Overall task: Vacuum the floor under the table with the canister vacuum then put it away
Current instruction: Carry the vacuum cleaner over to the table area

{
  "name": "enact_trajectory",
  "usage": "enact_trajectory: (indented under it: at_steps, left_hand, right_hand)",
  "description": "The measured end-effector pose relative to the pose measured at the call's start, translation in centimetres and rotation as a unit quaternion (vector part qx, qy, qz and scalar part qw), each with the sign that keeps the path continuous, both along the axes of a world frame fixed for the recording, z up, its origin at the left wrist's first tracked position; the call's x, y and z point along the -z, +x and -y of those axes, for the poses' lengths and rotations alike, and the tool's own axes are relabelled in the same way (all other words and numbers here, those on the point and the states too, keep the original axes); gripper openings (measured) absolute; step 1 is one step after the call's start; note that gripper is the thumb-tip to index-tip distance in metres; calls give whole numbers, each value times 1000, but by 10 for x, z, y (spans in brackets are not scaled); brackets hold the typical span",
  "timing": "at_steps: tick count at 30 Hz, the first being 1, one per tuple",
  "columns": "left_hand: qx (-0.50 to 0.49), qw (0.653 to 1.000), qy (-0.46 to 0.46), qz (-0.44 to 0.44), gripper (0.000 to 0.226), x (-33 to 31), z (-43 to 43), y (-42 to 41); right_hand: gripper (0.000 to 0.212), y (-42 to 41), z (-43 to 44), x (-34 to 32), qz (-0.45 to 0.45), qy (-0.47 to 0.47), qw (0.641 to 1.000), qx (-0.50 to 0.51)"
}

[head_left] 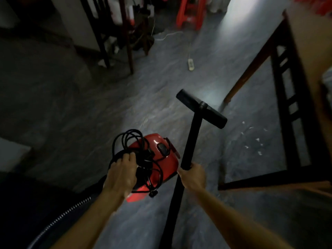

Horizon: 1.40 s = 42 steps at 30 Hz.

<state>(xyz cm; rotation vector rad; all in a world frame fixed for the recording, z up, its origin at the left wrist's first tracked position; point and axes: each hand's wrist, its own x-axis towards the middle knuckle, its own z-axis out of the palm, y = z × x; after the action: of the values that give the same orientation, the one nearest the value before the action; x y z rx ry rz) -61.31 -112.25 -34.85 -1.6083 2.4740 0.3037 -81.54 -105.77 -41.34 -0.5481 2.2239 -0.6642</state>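
**Both hands on the vacuum, beside the table**

The red canister vacuum (158,159) sits on the grey floor (89,114), to the left of the wooden table (251,69). The left hand (122,175) is clenched around the coiled black cord (129,141) on top of the canister. The right hand (193,177), just right of the canister, grasps the black wand (192,139), whose floor nozzle (201,110) points toward the table leg. White scraps (251,139) lie under the table. A white power strip (191,64) lies beyond the nozzle.

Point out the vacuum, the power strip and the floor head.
vacuum (166,144): head view, red top shell.
power strip (191,64): head view, its middle.
floor head (190,101): head view, left half of bar.
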Motion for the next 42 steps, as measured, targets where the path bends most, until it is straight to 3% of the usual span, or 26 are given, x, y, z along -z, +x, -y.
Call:
enact_trajectory:
  at_steps: [9,14,19,23,31,36,42]
  left_hand:
    - [39,996,-49,-58,31,-140,180,-31]
    - [44,995,-40,-81,26,-158,271,-41]
    - [87,995,-49,-17,21,-163,366,-67]
    - [151,985,-61,58,31,-155,436,-99]
    - [243,964,-37,99,37,-100,586,-218]
    - [310,941,-8,132,42,-54,645,-312]
    - [394,912,7,112,37,13,718,-410]
  right_hand:
    - [32,-25,139,-138,-11,-48,997,51]
    - [32,-37,220,-162,-2,-56,996,66]
    - [28,-59,299,-169,17,-57,988,140]
    - [20,-91,357,-156,26,-58,981,184]
    - [13,-173,481,-71,126,-57,950,280]
    - [16,-232,523,-25,111,-6,929,353]
    - [19,-292,551,31,102,44,879,465]
